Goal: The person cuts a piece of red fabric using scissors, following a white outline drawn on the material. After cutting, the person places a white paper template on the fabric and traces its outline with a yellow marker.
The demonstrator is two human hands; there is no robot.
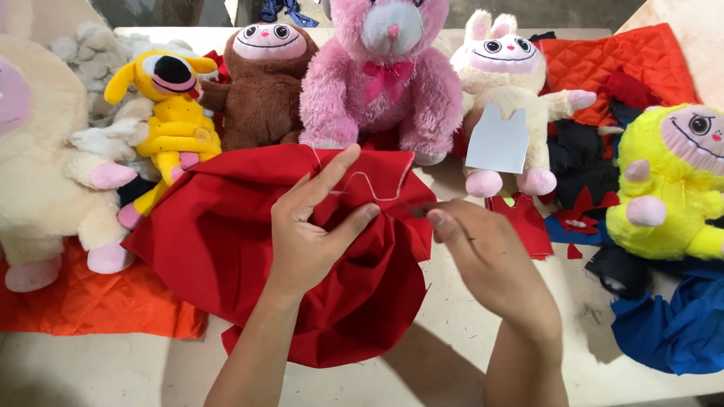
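Red woven cloth, bunched into a rounded heap point(226, 249), is being handled at the middle of the pale worktable point(452, 354). A thin white thread point(369, 185) is being looped over its upper edge. The left hand point(309, 234) is being rested on the cloth with fingers spread, the thread being caught between the raised forefinger and the thumb. The right hand point(490, 256) is being held just beside the cloth's right edge, thumb and forefinger pressed together in a pinch; what is being pinched is too small to be told for certain, though the thread is being led toward it.

Behind the cloth, 4 plush toys are being propped in a row: a yellow long-eared plush point(177, 113), a brown round-faced plush point(264, 83), a pink shaggy bear with a bow point(381, 75), and a cream rabbit-eared plush point(505, 83), against which a grey card cut-out point(496, 139) is being leaned. A large cream plush point(38, 151) is being kept at the left on orange quilted fabric point(83, 301). At the right, a bright yellow plush point(671, 181) is being seated near blue cloth point(671, 324), red fabric scraps point(528, 226) and a red-orange quilted sheet point(618, 60).
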